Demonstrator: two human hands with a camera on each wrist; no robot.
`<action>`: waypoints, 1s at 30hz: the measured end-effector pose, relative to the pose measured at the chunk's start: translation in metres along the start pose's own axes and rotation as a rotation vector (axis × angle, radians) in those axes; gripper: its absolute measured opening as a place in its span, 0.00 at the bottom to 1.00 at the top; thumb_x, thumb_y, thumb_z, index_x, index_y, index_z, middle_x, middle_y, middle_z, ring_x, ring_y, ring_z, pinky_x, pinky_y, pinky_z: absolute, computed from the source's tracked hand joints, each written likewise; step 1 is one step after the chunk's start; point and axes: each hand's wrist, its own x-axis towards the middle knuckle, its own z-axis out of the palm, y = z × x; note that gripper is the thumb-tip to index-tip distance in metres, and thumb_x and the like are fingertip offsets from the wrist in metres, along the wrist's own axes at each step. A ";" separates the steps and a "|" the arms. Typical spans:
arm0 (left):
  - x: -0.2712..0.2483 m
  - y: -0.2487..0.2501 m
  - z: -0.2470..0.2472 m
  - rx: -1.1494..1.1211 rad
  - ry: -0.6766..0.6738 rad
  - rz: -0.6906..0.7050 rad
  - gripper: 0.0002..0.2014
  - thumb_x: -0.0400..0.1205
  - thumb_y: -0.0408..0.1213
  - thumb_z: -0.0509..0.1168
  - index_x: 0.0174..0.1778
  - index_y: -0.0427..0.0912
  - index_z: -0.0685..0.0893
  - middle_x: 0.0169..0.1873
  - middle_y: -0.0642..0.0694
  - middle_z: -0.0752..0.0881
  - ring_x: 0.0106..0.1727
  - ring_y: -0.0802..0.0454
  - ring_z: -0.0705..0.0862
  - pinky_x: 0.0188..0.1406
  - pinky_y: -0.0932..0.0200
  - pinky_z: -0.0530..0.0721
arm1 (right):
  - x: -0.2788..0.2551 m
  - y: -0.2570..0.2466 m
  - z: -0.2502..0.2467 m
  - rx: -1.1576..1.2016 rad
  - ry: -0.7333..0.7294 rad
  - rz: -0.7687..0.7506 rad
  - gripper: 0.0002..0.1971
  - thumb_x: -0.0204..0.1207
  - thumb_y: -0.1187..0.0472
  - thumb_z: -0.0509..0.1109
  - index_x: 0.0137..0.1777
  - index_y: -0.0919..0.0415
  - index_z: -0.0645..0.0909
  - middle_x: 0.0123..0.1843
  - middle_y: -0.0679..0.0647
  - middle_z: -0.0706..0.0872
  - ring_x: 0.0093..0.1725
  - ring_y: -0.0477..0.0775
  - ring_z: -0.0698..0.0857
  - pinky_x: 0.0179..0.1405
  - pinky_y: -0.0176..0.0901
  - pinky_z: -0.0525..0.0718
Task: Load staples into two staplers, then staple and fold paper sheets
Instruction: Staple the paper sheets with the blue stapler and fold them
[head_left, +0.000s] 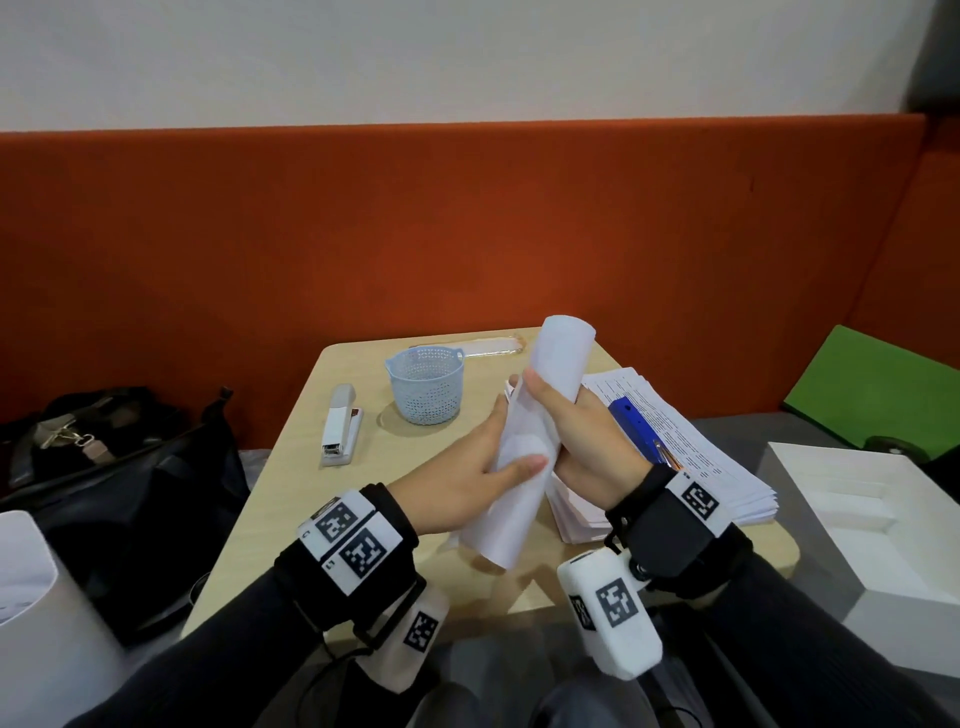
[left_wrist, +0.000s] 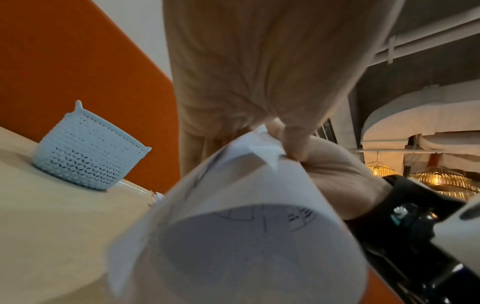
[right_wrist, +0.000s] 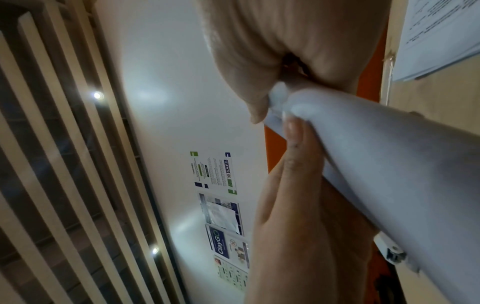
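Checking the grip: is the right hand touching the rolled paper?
Touching. The head view shows the right hand wrapped around the rolled paper, fingers curled on it.

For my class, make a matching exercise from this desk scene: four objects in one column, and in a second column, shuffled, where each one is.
Objects:
1. white stapler
2. blue stapler
3. light blue basket
4. rolled paper

Places:
A. lying on top of the stack of printed sheets
B. held above the table between the left hand and the right hand
C. lying on the table, left of the basket
D. standing upright near the table's far edge

Pairs: 1-C, 2-A, 3-D, 4-B
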 end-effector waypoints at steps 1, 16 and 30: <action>-0.001 0.004 0.001 0.020 -0.020 -0.016 0.46 0.83 0.53 0.64 0.85 0.49 0.37 0.83 0.62 0.50 0.80 0.74 0.54 0.79 0.73 0.58 | 0.001 -0.001 0.001 0.005 0.011 0.014 0.26 0.80 0.54 0.69 0.71 0.73 0.74 0.63 0.70 0.84 0.59 0.66 0.87 0.54 0.54 0.88; -0.016 -0.007 -0.022 0.122 0.074 0.037 0.26 0.85 0.41 0.65 0.79 0.50 0.68 0.71 0.55 0.79 0.70 0.61 0.77 0.72 0.53 0.75 | 0.011 -0.015 -0.008 -0.108 -0.104 -0.051 0.35 0.66 0.49 0.75 0.69 0.70 0.76 0.60 0.65 0.87 0.57 0.59 0.86 0.55 0.48 0.85; -0.062 -0.020 -0.091 0.139 0.143 -0.075 0.10 0.81 0.36 0.71 0.58 0.44 0.85 0.41 0.64 0.87 0.46 0.61 0.87 0.45 0.61 0.83 | 0.025 -0.020 0.020 -0.454 -0.167 -0.355 0.12 0.67 0.67 0.82 0.47 0.70 0.84 0.38 0.53 0.88 0.38 0.50 0.89 0.33 0.46 0.89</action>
